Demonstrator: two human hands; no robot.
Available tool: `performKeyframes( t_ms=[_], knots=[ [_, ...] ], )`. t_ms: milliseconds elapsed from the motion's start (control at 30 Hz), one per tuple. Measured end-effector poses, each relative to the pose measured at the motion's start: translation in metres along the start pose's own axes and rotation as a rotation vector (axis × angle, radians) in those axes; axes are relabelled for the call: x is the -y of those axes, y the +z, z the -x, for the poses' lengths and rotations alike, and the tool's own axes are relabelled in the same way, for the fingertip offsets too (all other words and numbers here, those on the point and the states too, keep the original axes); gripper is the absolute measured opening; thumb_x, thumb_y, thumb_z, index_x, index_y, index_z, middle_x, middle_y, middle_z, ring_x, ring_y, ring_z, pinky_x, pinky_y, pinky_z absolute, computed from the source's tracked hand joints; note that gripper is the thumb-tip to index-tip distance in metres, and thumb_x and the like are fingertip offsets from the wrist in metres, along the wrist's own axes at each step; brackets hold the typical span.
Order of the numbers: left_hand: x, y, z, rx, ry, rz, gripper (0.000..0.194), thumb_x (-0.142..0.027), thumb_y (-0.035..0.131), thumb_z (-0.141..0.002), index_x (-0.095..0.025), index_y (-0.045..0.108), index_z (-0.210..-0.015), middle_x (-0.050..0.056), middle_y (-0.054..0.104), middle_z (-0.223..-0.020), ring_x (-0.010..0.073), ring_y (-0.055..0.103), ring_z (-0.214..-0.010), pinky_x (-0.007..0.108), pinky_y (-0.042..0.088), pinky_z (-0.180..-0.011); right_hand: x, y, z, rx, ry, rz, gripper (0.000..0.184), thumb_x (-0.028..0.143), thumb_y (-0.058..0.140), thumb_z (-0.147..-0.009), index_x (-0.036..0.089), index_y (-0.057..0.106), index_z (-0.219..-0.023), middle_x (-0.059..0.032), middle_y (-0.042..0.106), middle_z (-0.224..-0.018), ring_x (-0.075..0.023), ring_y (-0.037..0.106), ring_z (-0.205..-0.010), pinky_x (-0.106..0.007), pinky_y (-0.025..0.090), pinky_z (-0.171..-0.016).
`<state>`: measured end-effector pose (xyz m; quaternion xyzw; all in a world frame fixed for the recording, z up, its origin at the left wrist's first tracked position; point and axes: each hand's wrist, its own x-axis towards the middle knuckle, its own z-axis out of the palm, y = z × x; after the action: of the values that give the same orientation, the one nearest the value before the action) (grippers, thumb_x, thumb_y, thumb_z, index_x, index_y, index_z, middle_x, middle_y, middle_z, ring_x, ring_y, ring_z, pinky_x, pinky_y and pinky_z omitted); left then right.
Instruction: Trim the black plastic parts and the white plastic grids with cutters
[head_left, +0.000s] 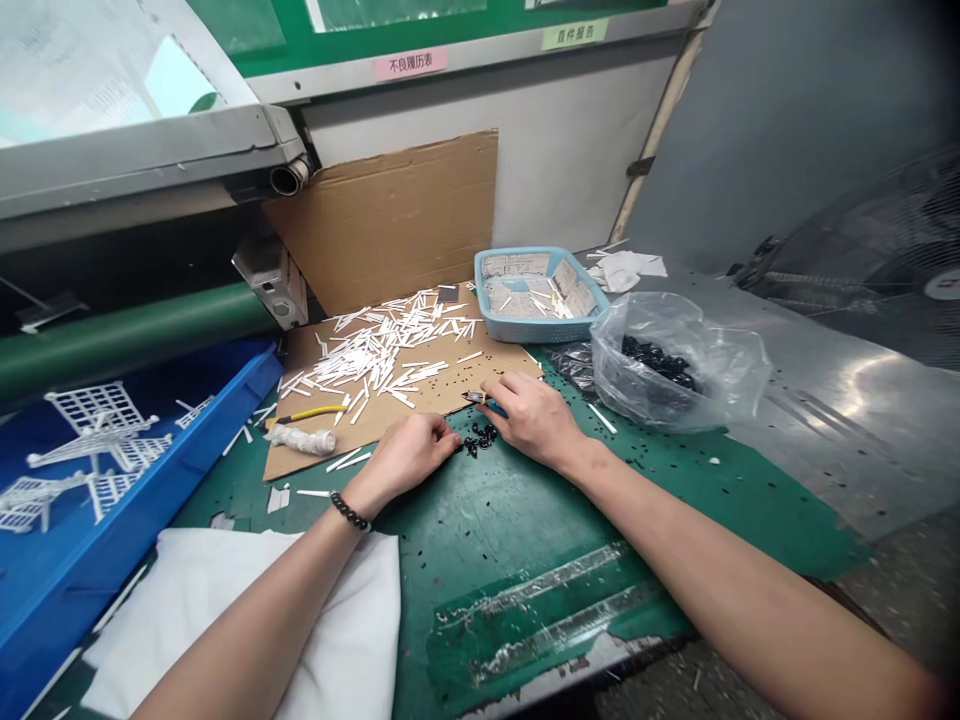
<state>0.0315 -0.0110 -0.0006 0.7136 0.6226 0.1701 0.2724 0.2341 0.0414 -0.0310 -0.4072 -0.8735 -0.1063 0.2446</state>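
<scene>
My right hand (534,415) is closed around a small pair of nippers (475,397); the metal jaws and a bit of blue handle show, pointing left over the cardboard's front edge. My left hand (415,452) is bent into a pinch, thumb and forefinger together at the left side of a little heap of small black parts (478,438). Whatever lies between those fingertips is too small to make out. The heap sits on the green tabletop (510,520) between both hands. Behind them, many white sticks (375,345) lie scattered on a cardboard sheet (480,370).
A blue basket (540,330) with some white sticks stands at the back. To its right is a clear plastic bag (720,370) of black parts. A blue bin (82,590) with white lattice pieces is on the left, near a white cloth (360,620) and a yellow-handled tool (315,411).
</scene>
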Motion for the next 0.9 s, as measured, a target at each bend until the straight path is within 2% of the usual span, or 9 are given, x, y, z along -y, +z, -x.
performKeyframes(
  t_ms=[200,300,433,667,800,900],
  knots=[
    [-0.0058,-0.0045,0.0016,-0.012,0.035,-0.042,0.017,-0.032,0.056,-0.08,-0.02,0.065,-0.071,0.003,0.059,-0.058,0.0173,0.049,-0.054,0.027,0.026,-0.056,0.0011,-0.0004,-0.0003,0.009,-0.01,0.003,0.02,0.033,0.055,-0.094,0.016,0.062,-0.102,-0.0067,0.059,-0.087,-0.0211,0.051,-0.082,-0.03,0.036,-0.072],
    [-0.0045,-0.0043,0.0026,-0.029,0.077,-0.041,0.011,-0.027,0.057,-0.078,-0.022,0.066,-0.077,0.002,0.058,-0.059,0.0172,0.048,-0.054,0.027,0.026,-0.057,0.0014,-0.0011,-0.0009,0.009,-0.014,-0.002,0.019,0.032,0.055,-0.094,0.016,0.062,-0.101,-0.0067,0.058,-0.086,-0.0211,0.051,-0.082,-0.03,0.037,-0.073],
    [-0.0001,-0.0002,0.0037,-0.036,0.158,-0.105,0.013,-0.023,0.053,-0.08,-0.023,0.066,-0.081,0.003,0.059,-0.062,0.0172,0.047,-0.054,0.027,0.025,-0.056,0.0011,-0.0007,-0.0008,0.009,-0.012,-0.024,0.019,0.032,0.054,-0.094,0.016,0.062,-0.103,-0.0076,0.058,-0.087,-0.0214,0.05,-0.082,-0.03,0.037,-0.073],
    [0.003,0.0015,0.0043,-0.019,0.21,-0.124,0.013,-0.03,0.057,-0.081,-0.023,0.068,-0.081,0.004,0.061,-0.063,0.0175,0.049,-0.054,0.027,0.025,-0.056,0.0007,0.0,-0.0005,0.015,-0.015,-0.019,0.019,0.031,0.055,-0.094,0.016,0.062,-0.103,-0.0079,0.058,-0.089,-0.0221,0.05,-0.084,-0.031,0.037,-0.074],
    [0.0014,0.0007,0.0025,-0.02,0.177,-0.051,0.016,-0.03,0.054,-0.083,-0.022,0.067,-0.078,0.003,0.059,-0.059,0.0164,0.047,-0.053,0.028,0.026,-0.056,0.0013,-0.0025,-0.0015,0.006,-0.027,-0.046,0.022,0.03,0.055,-0.093,0.015,0.061,-0.107,-0.0097,0.059,-0.094,-0.0234,0.05,-0.087,-0.033,0.038,-0.077],
    [0.0006,0.0012,-0.0019,-0.09,0.066,0.189,0.019,-0.033,0.056,-0.081,-0.019,0.064,-0.07,0.002,0.058,-0.061,0.0149,0.047,-0.056,0.026,0.028,-0.056,0.0027,-0.0045,-0.0019,-0.003,-0.038,-0.058,0.023,0.03,0.056,-0.092,0.014,0.061,-0.109,-0.0107,0.059,-0.093,-0.0245,0.049,-0.088,-0.035,0.037,-0.077]
  ],
)
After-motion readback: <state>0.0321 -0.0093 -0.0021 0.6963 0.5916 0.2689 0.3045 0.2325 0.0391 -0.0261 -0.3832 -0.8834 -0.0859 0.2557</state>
